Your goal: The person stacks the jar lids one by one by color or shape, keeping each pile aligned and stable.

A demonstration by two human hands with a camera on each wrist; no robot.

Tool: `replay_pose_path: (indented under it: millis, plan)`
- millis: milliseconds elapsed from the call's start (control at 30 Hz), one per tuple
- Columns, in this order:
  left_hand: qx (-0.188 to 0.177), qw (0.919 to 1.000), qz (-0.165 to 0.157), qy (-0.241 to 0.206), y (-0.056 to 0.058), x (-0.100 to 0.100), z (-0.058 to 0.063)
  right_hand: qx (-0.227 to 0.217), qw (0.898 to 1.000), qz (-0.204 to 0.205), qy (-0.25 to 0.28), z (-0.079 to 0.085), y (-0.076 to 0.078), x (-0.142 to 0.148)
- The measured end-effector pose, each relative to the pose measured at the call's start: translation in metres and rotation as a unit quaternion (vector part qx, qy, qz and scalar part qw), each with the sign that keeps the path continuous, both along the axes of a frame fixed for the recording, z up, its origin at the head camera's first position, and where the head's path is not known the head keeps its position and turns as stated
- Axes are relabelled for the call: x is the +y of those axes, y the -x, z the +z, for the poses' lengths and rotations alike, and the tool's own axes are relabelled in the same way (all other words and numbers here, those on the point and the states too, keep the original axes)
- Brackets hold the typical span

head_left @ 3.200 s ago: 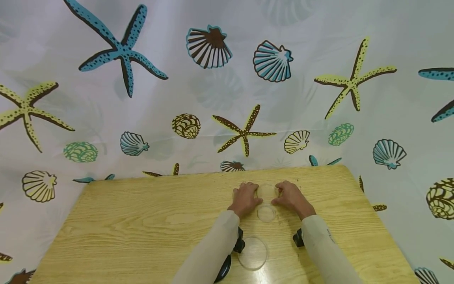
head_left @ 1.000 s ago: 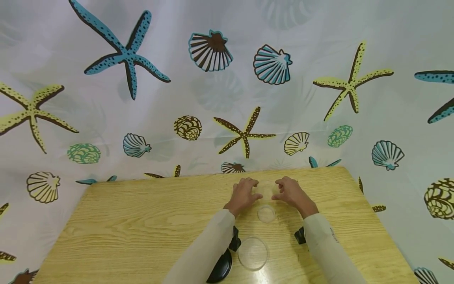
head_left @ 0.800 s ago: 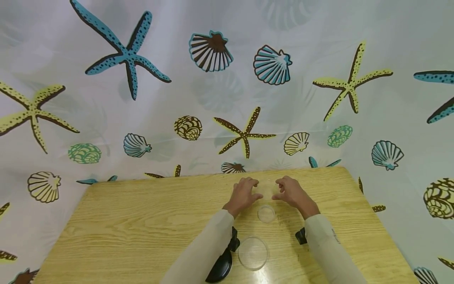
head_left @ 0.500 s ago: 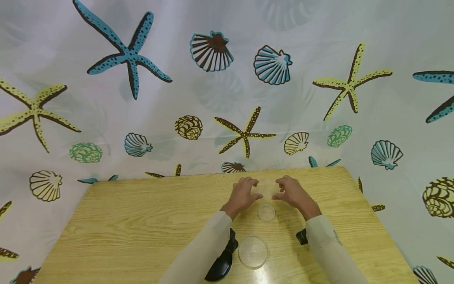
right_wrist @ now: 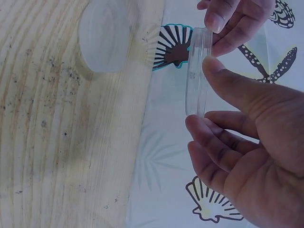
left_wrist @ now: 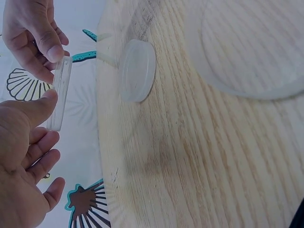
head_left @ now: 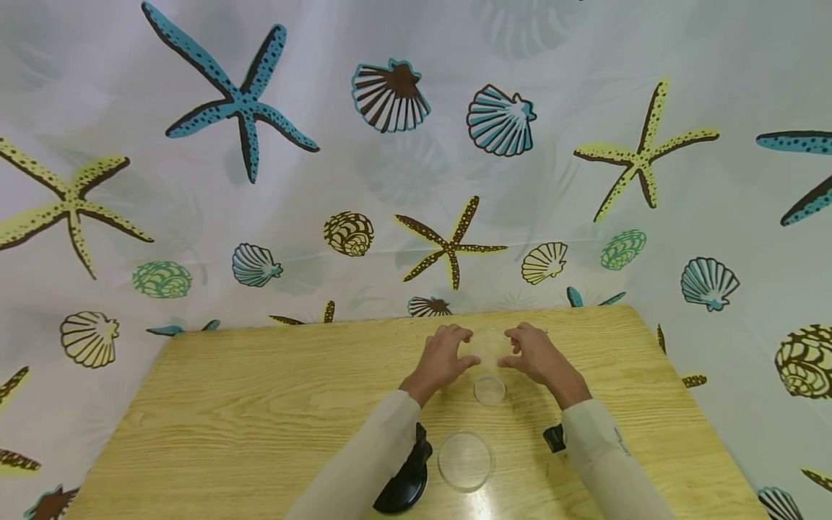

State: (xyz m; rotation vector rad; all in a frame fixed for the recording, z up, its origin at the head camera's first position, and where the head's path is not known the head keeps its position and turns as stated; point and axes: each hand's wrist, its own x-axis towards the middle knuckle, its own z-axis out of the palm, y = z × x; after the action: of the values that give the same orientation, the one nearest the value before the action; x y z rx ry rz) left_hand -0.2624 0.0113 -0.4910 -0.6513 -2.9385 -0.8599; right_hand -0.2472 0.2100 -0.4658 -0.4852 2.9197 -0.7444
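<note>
Between both hands a clear round petri dish (head_left: 489, 344) is held up off the wooden table, faint in the head view. Its stacked rim shows edge-on as a petri dish (left_wrist: 60, 95) in the left wrist view. My left hand (head_left: 445, 355) pinches its left side, thumb on the near face and fingertips behind. On the opposite side my right hand (head_left: 534, 357) grips it between thumb and fingers. Just nearer, a small clear round dish (head_left: 490, 391) lies on the table. A larger clear dish (head_left: 465, 462) lies closer still, between the forearms.
A black round object (head_left: 403, 491) is partly covered by the left sleeve (head_left: 364, 455). Black wrist mounts show beside both sleeves. The wooden table (head_left: 260, 404) ends at the back against a white curtain (head_left: 299, 173) printed with shells and starfish.
The held dish has risen from the table with both hands, and its outline has grown fainter. My left forearm has shifted left, showing more of the black round object.
</note>
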Motion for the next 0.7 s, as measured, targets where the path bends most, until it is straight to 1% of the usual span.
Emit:
replay_pose_path:
  millis: [200, 433, 700]
  plan:
    - [0.0, 1.0, -0.003, -0.005, -0.006, -0.003, 0.0, 0.005, 1.0, 0.008, 0.001, 0.001, -0.005, -0.001]
    - [0.008, 0.9999, -0.003, -0.009, -0.014, -0.006, 0.0, -0.008, 1.0, 0.001, 0.011, 0.004, -0.011, -0.005]
    - [0.012, 0.9997, -0.007, -0.018, -0.019, -0.009, 0.007, 0.009, 1.0, 0.009, 0.004, 0.007, -0.019, -0.006]
